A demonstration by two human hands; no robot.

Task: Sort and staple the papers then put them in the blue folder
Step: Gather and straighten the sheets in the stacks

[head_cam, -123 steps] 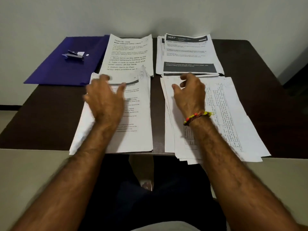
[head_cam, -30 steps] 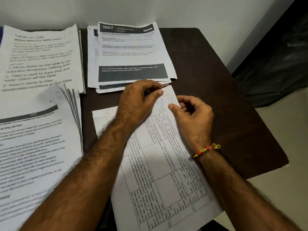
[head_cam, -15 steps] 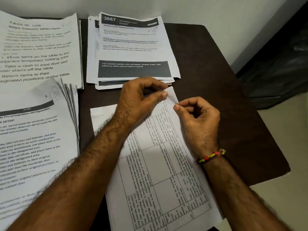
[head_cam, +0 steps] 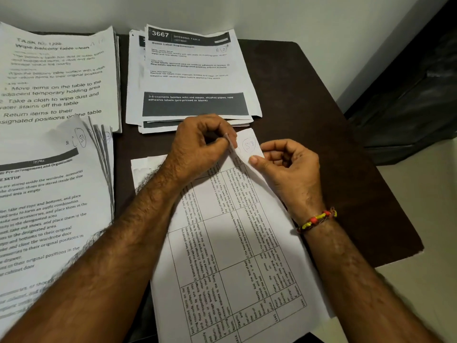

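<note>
Left hand [head_cam: 197,144]: top sheet corner pinched, peeled up | Right hand [head_cam: 289,169]: thumb pressed on stack [head_cam: 235,243] corner, fingers curled | Paper judged light, floppy, clingy; best taken at corners.

Paper stacks [head_cam: 195,75]: four on the table [head_cam: 309,125]; one under the fingers, one just beyond them, two at their left
Hands: two; left hand [head_cam: 200,147], right hand [head_cam: 291,174]
Bracelets [head_cam: 317,220]: one
Tables: one

Far stack's top sheet [head_cam: 195,73] reads "3667"; table sheet's corner [head_cam: 248,146] "S8".
</note>
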